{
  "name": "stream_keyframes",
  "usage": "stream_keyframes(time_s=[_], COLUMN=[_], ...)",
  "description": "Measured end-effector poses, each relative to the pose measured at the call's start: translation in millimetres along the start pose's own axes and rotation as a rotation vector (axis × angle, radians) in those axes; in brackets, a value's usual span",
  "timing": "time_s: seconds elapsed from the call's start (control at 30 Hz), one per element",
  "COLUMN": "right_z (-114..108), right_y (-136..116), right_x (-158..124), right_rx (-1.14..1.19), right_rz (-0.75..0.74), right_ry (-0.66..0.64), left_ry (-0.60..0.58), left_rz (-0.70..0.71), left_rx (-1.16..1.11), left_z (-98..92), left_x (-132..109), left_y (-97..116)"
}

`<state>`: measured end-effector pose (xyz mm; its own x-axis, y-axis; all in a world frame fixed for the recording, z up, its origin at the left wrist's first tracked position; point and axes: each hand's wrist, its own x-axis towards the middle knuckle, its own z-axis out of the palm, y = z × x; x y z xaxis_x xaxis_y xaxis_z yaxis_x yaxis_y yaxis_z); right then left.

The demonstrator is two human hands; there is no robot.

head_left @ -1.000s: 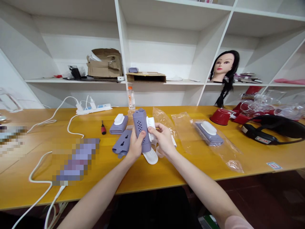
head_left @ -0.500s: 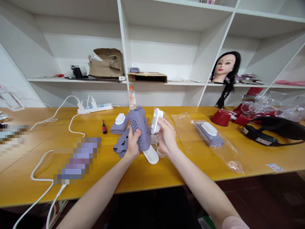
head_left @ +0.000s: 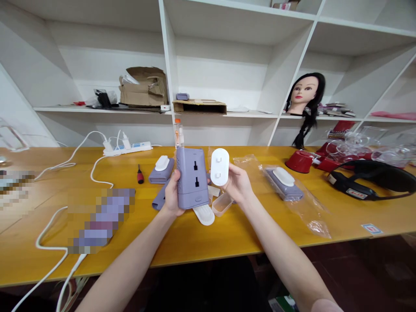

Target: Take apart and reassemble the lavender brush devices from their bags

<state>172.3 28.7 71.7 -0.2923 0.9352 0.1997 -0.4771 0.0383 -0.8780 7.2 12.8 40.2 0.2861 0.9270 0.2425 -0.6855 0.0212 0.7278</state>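
Observation:
My left hand (head_left: 171, 195) grips a lavender plastic case (head_left: 192, 177) upright, its front showing two dark vertical slots. My right hand (head_left: 237, 184) holds a white oval bristle brush (head_left: 219, 167) with its back towards me, showing two small slots and hiding the bristles. The two held pieces are close together but apart. Below them on the yellow wooden table (head_left: 247, 236) lie a white sole-shaped plastic piece (head_left: 204, 215), a clear plastic tray (head_left: 222, 204) and a lavender flat piece (head_left: 158, 202), partly hidden by my left hand.
A lavender case with white brush (head_left: 161, 170) and a bagged one (head_left: 283, 184) lie nearby. Also on the table are a red-handled screwdriver (head_left: 140, 174), a white power strip (head_left: 127, 148) with cables, a red cup (head_left: 300, 161), and a black strap device (head_left: 367, 182). White shelves stand behind.
My hands have turned both pieces. The lavender case now shows its slotted front instead of its perforated side, and the brush shows its back instead of its bristles. A clear tray is now visible.

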Motion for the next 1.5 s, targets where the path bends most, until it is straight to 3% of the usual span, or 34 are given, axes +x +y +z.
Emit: stream_keyframes(time_s=[0.27, 0.47, 0.53, 0.8, 1.0, 1.13, 1.27, 1.33, 1.5], right_z=[-3, -7, -7, -11, -17, -11, 0, 3, -1], right_y=[-3, -5, -6, -9, -12, -13, -7, -2, 4], right_x=[-3, -6, -7, -7, -5, -10, -17, -18, -19], right_rx=[-0.183, -0.424, -0.473, -0.231, -0.183, -0.505, -0.975, -1.161, -1.480], right_rz=[-0.140, -0.484, -0.532, -0.358, -0.384, -0.640, -0.865, -0.923, -0.971], right_ry=[-0.014, 0.017, 0.019, 0.094, 0.053, -0.056, -0.295, -0.354, -0.247], left_ry=[-0.008, -0.052, -0.092, -0.169, -0.200, -0.165, -0.016, 0.057, 0.189], left_rz=[-0.024, -0.127, -0.176, -0.245, -0.268, -0.312, -0.323, -0.310, -0.287], left_rx=[-0.006, -0.036, -0.044, -0.067, -0.122, -0.162, -0.198, -0.202, -0.145], left_z=[0.1, -3.8, -4.4, -3.7, -4.9, -4.2, -3.3, -3.4, -2.0], left_x=[0, -1, -1, -1, -2, 0, 4, 5, 6], left_y=[2, 5, 7, 6, 8, 8, 6, 6, 6])
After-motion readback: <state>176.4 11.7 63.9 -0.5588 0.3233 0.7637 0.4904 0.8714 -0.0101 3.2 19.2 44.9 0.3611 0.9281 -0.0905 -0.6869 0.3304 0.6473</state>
